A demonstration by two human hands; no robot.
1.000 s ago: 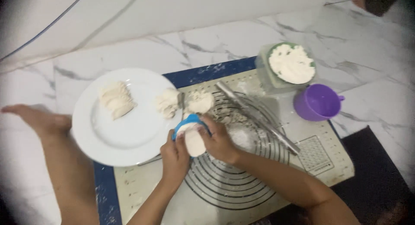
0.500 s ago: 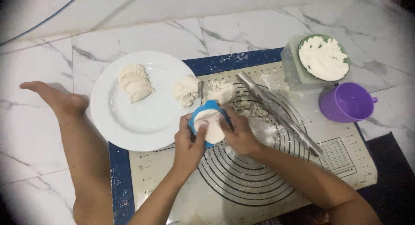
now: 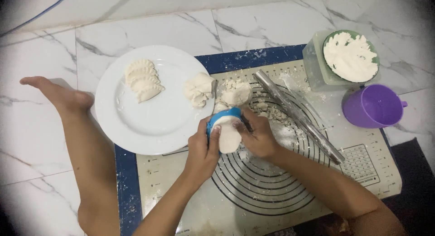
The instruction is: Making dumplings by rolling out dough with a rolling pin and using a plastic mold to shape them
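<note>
The left hand (image 3: 201,150) and right hand (image 3: 258,136) met over the baking mat (image 3: 281,204), both clenched on a blue dumpling mould (image 3: 222,120) with a round of white dough (image 3: 229,135) laid across it. The left grip clasped the mould's near side, thumb against the dough's edge; the right grip grasped the far side, fingers curled round the rim. The mould hung just above the mat's ringed circles, beside the white plate (image 3: 154,127).

On the plate lay a row of crimped dumplings (image 3: 142,79), and a lump of dough (image 3: 199,89) sat at its right edge. More dough scraps (image 3: 235,95) lay on the mat just beyond the mould. A steel rolling pin (image 3: 299,116) lay slantwise to the right of the hands. Further right stood a purple cup (image 3: 374,107) and a bowl of white filling (image 3: 350,57) on a pale container. A bare foot (image 3: 56,95) rested on the marble floor (image 3: 36,141), left of the plate.
</note>
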